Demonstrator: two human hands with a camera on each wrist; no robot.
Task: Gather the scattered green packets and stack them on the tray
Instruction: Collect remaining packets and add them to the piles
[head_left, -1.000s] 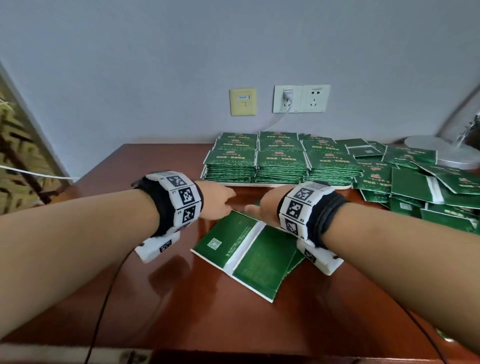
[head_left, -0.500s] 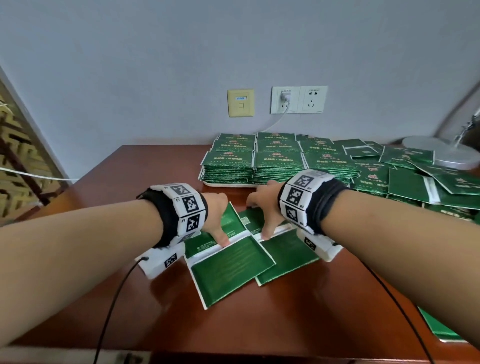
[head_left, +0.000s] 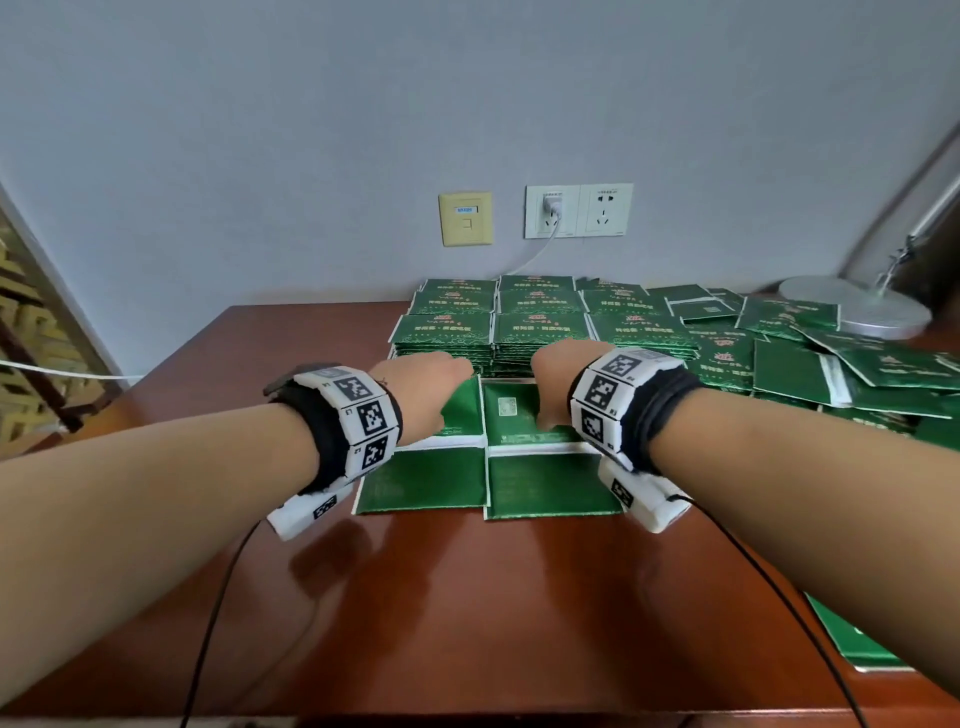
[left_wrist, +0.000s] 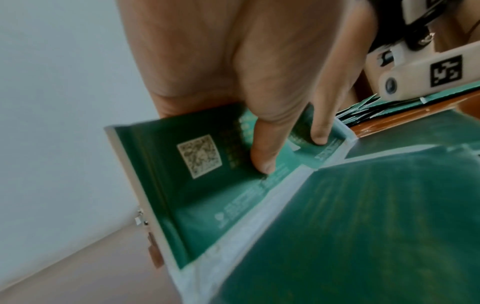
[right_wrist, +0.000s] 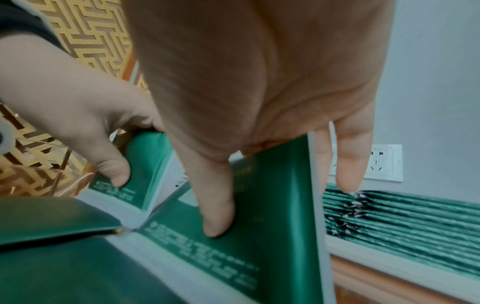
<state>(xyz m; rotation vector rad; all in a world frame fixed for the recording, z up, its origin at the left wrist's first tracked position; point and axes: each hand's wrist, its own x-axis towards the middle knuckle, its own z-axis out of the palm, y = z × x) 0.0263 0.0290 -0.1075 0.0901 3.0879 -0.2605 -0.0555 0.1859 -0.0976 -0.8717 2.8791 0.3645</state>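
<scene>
Two green packets lie side by side on the brown table, just in front of the tray's stacks (head_left: 540, 332). My left hand (head_left: 441, 395) pinches the far edge of the left packet (head_left: 426, 483); in the left wrist view the left hand (left_wrist: 285, 152) has its thumb on the printed face of that packet (left_wrist: 207, 185), bending the far half up. My right hand (head_left: 556, 389) pinches the right packet (head_left: 550, 483) the same way. The right wrist view shows the right hand (right_wrist: 280, 203) with its thumb on this packet (right_wrist: 259, 246) and fingers behind it. The white tray rim (right_wrist: 376, 261) is close beyond.
Several loose green packets (head_left: 810, 374) are heaped to the right of the tray. A silver lamp base (head_left: 857, 306) stands at the back right. One more packet (head_left: 852, 639) lies at the near right edge. Wall sockets (head_left: 576, 210) with a plugged cable are behind.
The two packets were skewed and overlapping; both hands have squared them side by side, slid them toward the tray and tipped up their far halves.
</scene>
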